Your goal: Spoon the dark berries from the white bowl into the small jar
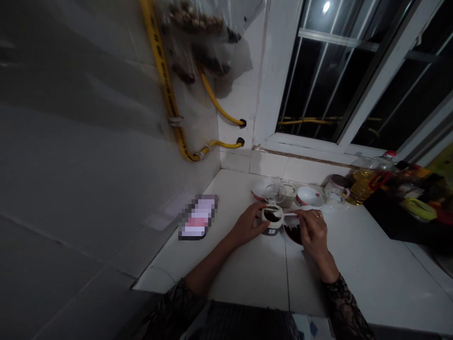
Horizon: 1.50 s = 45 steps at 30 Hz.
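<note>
My left hand [249, 224] is wrapped around the side of a small seasoning jar [272, 230], which stands upright on the counter. Its clear lid is tipped up at the back, and something dark shows inside. Between the fingers of my right hand [313, 231] is the handle of a small white spoon [290, 215]; the spoon's bowl end lies over the jar's mouth. Partly under my right hand, a bowl [287, 240] with a pinkish rim holds dark strips of food.
Behind the jar stand a white bowl [308, 195], another seasoning jar [288, 192] and a glass mug [335, 189]. An oil bottle [364, 182] and a dark box [389, 219] of condiments are on the right. A phone [198, 217] rests near the left wall, with yellow pipe [166, 89] above.
</note>
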Tool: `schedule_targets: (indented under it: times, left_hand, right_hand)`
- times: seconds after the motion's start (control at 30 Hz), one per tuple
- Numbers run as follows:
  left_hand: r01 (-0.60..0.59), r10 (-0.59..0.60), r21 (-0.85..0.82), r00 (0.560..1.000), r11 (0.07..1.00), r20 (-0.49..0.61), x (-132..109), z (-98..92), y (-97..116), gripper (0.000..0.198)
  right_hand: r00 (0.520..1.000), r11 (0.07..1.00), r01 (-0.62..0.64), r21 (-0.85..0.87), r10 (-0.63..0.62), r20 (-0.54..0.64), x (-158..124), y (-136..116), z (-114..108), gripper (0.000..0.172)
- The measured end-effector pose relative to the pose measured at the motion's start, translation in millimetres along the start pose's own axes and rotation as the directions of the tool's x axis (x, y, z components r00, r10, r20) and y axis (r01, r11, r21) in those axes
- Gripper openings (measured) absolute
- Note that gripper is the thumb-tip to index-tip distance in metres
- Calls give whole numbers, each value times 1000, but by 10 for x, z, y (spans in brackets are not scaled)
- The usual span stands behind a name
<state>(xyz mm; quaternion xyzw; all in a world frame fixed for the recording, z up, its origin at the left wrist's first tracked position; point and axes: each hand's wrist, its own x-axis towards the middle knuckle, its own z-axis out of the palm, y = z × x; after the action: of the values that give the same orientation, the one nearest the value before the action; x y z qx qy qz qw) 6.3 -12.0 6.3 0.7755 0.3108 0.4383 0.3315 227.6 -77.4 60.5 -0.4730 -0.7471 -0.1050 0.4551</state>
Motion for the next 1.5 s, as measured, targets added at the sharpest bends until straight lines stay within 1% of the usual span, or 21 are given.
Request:
schedule_targets:
  times: [0.03, 0.1, 0.17, 0.2, 0.27, 0.33, 0.4, 0.5, 0.57, 0.67, 0.77, 0.9, 1.0, 1.1, 1.23, 1.33, 1.43, 1.5]
  left_hand:
    - [2, -2, 1, 1000, 1000, 3, -1, -3, 7, 44]
    - [6, -6, 1, 1000, 1000, 4, -2, -9, 19, 43]
    - [8, -8, 4, 1000, 1000, 2, -2, -13, 26, 42]
    - [8, -8, 6, 1000, 1000, 0, -2, -14, 27, 42]
    - [4, -4, 13, 1000, 1000, -1, -1, -14, 24, 42]
    - [1, -1, 18, 1000, 1000, 0, 1, -14, 20, 43]
    - [-2, 2, 23, 1000, 1000, -4, 1, -13, 18, 42]
    - [-9, 9, 19, 1000, 1000, -6, 0, -12, 21, 41]
    - [-6, 7, 12, 1000, 1000, -6, -1, -9, 21, 41]
    - [2, -2, 11, 1000, 1000, -13, -3, -5, 15, 41]
    - [6, -6, 9, 1000, 1000, -3, -3, -8, 13, 42]
    - [13, -13, 10, 1000, 1000, -1, -5, -14, 19, 42]
    - [11, -11, 10, 1000, 1000, -7, -6, -8, 15, 42]
    - [9, -9, 10, 1000, 1000, -13, -4, -5, 11, 43]
    - [7, -7, 8, 1000, 1000, -7, -1, -12, 23, 42]
    - [1, -1, 12, 1000, 1000, 2, -2, -16, 31, 42]
    - [5, -5, 8, 1000, 1000, 2, -2, -9, 26, 42]
    - [0, 0, 8, 1000, 1000, -5, 0, -3, 20, 42]
  right_hand:
    - [997, 998, -64, 3, 65, -42, -6, 37, -28, 25]
    - [971, 977, -209, 35, 212, -114, -22, 135, -83, 25]
    - [932, 941, -334, 53, 338, -128, -39, 253, -133, 26]
    - [919, 925, -377, 40, 379, -111, -45, 313, -154, 27]
    - [909, 909, -415, -36, 414, -46, -49, 419, -185, 27]
    - [910, 906, -405, -124, 412, 39, -44, 487, -196, 26]
    - [904, 908, -387, -163, 408, 126, -35, 502, -181, 26]
    - [873, 906, -413, -98, 424, 240, -22, 440, -116, 26]
    - [836, 875, -483, -12, 465, 291, -17, 381, -66, 25]
    - [763, 782, -617, 89, 568, 308, -18, 345, -25, 24]
    - [710, 699, -700, 147, 658, 253, -25, 395, -41, 24]
    - [665, 633, -746, 208, 724, 183, -29, 488, -93, 24]
    - [661, 626, -747, 223, 733, 157, -29, 508, -112, 25]
    - [666, 635, -745, 205, 730, 157, -31, 499, -112, 25]
    - [644, 617, -764, 192, 750, 152, -35, 501, -104, 23]
    - [630, 577, -769, 276, 756, 177, -25, 519, -100, 22]
    - [607, 506, -777, 374, 761, 229, 5, 523, -113, 18]
    - [595, 472, -781, 408, 761, 259, 27, 511, -132, 17]
